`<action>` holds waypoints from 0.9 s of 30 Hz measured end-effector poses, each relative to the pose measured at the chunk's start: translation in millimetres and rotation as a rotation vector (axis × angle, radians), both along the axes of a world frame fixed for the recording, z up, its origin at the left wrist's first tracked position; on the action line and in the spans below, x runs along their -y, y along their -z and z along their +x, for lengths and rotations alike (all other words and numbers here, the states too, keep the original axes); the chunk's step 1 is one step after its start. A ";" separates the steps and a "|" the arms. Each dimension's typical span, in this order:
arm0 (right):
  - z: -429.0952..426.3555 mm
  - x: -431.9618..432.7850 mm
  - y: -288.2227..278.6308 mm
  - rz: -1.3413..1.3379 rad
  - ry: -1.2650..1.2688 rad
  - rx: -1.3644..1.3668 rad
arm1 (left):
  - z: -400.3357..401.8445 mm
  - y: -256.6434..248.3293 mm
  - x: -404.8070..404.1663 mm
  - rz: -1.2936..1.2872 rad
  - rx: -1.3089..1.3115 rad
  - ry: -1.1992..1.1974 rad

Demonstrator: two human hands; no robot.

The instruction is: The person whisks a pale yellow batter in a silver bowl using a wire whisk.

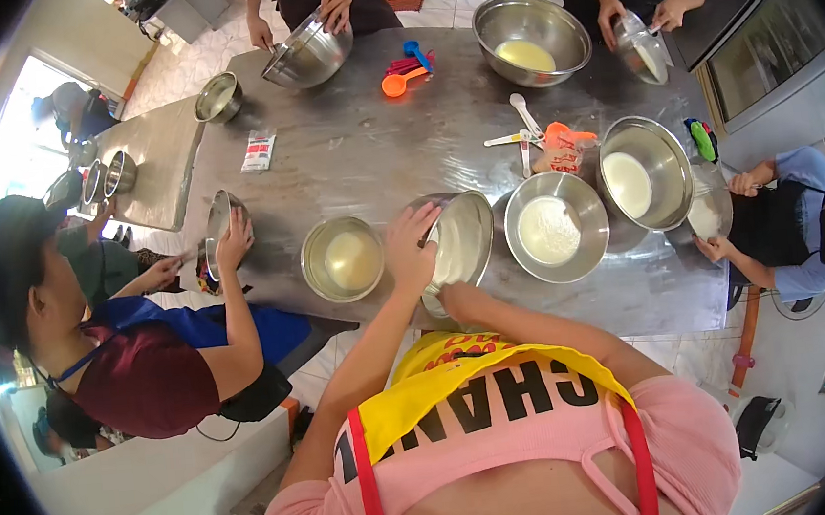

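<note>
A stainless-steel mixing bowl (482,231) tilts towards me at the near edge of the table, with a pale creamy mixture (456,254) inside. My left hand (415,246) grips its left rim, fingers spread over the outer wall. Low in the bowl's mouth, my right hand (464,301) is closed on what looks like a wire whisk (435,285); the handle is mostly hidden by the hand. To the left stands a smaller steel bowl (346,293) of pale yellow liquid. Close on the right, another steel bowl (595,241) contains a whitish, partly powdery mass (548,231).
A steel bowl (673,161) of white liquid stands farther right, near measuring spoons (524,119) and an orange measuring cup (556,133). A printed packet (258,151) lies at left. Co-workers handle bowls (310,57) around the steel table (374,158); one large bowl (561,16) stands at the far side.
</note>
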State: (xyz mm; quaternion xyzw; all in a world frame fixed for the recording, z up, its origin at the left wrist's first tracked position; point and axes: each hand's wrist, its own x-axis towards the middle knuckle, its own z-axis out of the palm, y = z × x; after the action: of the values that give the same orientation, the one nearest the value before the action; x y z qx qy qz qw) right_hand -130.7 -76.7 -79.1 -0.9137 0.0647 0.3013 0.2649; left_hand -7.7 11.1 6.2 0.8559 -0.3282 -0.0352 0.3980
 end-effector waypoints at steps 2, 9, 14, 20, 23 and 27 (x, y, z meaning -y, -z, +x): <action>33.5 24.6 -46.6 0.062 -0.019 0.317 | -4.3 2.6 -4.2 -0.013 0.010 0.038; -11.2 6.2 42.8 0.042 0.186 0.537 | 16.2 8.6 -11.2 -0.153 -0.117 -0.011; 35.9 69.6 -17.2 -0.037 0.106 0.347 | 6.1 2.1 -7.6 -0.077 -0.044 0.051; 31.7 -0.1 -9.8 -0.048 -0.017 0.275 | 5.9 5.3 -19.6 -0.078 -0.009 0.015; 42.8 47.1 -1.9 0.009 -0.069 0.556 | -1.1 5.0 -20.8 -0.079 -0.004 0.021; -6.7 35.2 68.1 -0.098 0.008 0.358 | 4.7 1.8 -20.3 -0.134 -0.020 0.005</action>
State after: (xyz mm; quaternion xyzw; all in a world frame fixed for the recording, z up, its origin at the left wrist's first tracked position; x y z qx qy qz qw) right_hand -137.4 -111.9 -147.2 -0.9643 0.0347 0.1294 0.2284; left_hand -3.0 31.4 4.4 0.8262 -0.3279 -0.0225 0.4575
